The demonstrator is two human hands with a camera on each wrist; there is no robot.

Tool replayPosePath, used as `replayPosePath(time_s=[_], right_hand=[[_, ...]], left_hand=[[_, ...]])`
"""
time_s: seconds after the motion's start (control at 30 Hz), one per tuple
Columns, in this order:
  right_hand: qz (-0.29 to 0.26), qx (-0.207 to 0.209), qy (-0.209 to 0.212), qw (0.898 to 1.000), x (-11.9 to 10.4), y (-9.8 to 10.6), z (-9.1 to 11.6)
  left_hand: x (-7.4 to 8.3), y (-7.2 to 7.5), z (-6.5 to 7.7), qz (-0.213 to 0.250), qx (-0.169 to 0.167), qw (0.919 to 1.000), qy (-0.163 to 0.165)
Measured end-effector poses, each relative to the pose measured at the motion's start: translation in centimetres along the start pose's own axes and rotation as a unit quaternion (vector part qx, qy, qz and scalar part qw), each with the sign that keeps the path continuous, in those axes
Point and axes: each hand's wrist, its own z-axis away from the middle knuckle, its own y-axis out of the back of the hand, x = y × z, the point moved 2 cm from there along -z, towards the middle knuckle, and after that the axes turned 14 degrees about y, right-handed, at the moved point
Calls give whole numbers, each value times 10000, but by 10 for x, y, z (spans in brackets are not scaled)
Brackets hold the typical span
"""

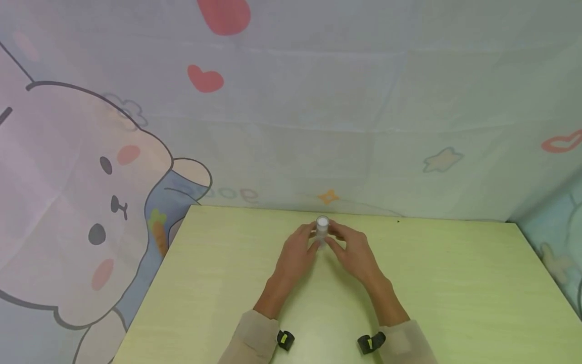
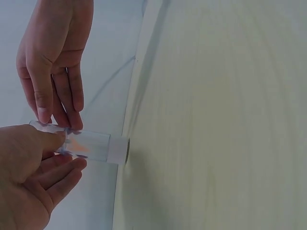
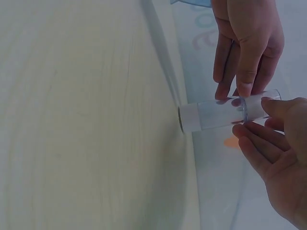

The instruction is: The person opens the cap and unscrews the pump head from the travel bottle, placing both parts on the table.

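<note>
A small clear cylindrical bottle point(image 1: 322, 226) stands upright between both hands near the back of the table, and its white bottom end point(image 2: 117, 150) is right at the tabletop. A seam rings its clear upper part point(image 3: 263, 105). My left hand point(image 1: 295, 255) pinches the bottle from the left, thumb in front and fingers behind. From the right, my right hand point(image 1: 356, 253) pinches it the same way, at the height of the seam. Both thumbs show close together on the near side in the head view.
The pale yellow-green table point(image 1: 454, 293) ends at a printed cloth backdrop point(image 1: 318, 101) just behind the bottle. A large cartoon animal point(image 1: 104, 202) is printed on the cloth at left. Dark wrist bands point(image 1: 285, 340) sit at both sleeve cuffs.
</note>
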Motion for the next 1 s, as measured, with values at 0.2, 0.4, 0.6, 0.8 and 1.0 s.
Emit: replayPosePath(time_s=[0.2,0.4,0.6,0.8,1.0], right_hand=[[72,123,-47,9999,-4,4,7],[197,248,-29,9995,-11,10,15],[379,381,90,9985,-20,15,25],[455,420,3,9981,-27,18,39],[445,441,178,9979,-33,16,48]], left_hand=[[5,-4,1,23,82,9999,83],[16,-6,7,71,371,9993,46],[25,-7,16,80,518,9986,-42],[29,-10,27,140,445,9989,-1],[30,-7,38,36,479,9988,-66]])
